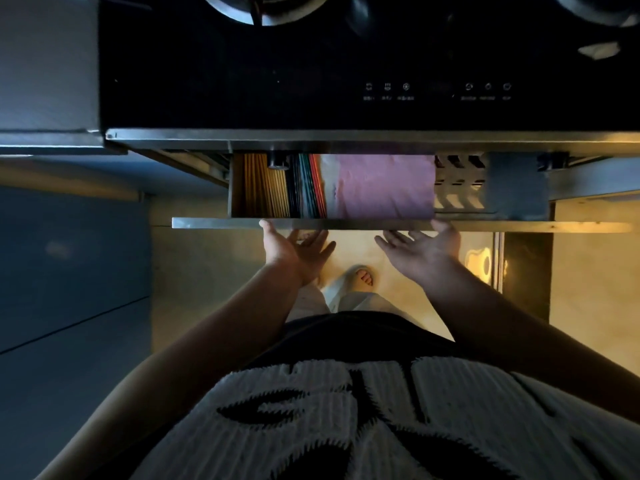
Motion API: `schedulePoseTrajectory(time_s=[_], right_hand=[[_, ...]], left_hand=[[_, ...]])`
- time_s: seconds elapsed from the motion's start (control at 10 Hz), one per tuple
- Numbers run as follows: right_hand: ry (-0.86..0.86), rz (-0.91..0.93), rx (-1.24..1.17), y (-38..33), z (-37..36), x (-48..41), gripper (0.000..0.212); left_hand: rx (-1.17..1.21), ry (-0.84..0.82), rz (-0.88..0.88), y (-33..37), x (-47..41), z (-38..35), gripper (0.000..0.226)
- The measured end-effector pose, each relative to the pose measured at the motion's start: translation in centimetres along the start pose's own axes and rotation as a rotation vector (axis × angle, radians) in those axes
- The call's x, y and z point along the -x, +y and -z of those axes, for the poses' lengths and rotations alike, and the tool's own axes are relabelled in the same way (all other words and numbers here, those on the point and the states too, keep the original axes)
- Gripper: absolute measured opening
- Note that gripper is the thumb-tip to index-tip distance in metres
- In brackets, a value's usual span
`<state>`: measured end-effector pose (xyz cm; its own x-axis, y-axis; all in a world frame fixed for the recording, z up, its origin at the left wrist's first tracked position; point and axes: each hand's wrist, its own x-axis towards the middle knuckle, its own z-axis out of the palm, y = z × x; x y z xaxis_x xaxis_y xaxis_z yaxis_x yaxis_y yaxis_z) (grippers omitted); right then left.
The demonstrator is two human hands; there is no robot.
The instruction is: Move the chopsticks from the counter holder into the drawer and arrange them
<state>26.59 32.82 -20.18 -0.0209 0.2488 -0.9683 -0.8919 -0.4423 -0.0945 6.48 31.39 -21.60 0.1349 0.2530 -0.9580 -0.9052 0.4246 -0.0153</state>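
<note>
A metal drawer [214, 223] stands partly pulled out below the black cooktop. Wooden chopsticks [265, 188] lie lengthwise in its left compartment, beside darker coloured chopsticks [306, 187]. My left hand [294, 249] is flat against the drawer's front panel, fingers straight, thumb at the top edge. My right hand [424, 249] lies against the same front further right, fingers spread. Neither hand holds anything. The counter holder is out of sight.
A pink cloth [384, 187] covers the drawer's middle, and a slotted metal rack [457, 181] fills its right part. The black cooktop [311, 74] with its touch controls lies above. Grey cabinet fronts [69, 271] stand at the left. My slippered foot [360, 278] is on the floor below.
</note>
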Motion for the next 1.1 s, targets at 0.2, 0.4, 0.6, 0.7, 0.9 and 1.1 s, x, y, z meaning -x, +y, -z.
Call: schedulePoseTrajectory(time_s=[0.2,0.4,0.6,0.7,0.9,1.1], right_hand=[[-0.068,0.067,-0.023,-1.5,-3.4,-1.5,0.062],[-0.072,0.081,-0.034,-3.1,-6.4,-2.9,0.061],[-0.083,0.1,-0.069,-3.9,-8.5,-3.6,0.059],[-0.106,0.095,-0.09,-4.4,-9.3,-4.0,0.062],[-0.143,0.121,-0.111,-3.6,-9.0,-4.1,0.059],[-0.181,0.093,-0.034,-2.5,-7.7,-3.4,0.054]], left_hand=[[0.024,-0.104,-0.042,1.9,-1.3,-3.7,0.091],[0.073,-0.185,-0.051,3.5,-2.3,-6.2,0.096],[0.131,-0.287,-0.034,4.7,-3.2,-7.5,0.1],[0.126,-0.288,-0.066,5.1,-3.9,-8.1,0.099],[0.114,-0.299,-0.035,4.7,-4.8,-7.6,0.107],[0.145,-0.376,0.027,4.2,-4.1,-6.7,0.103]])
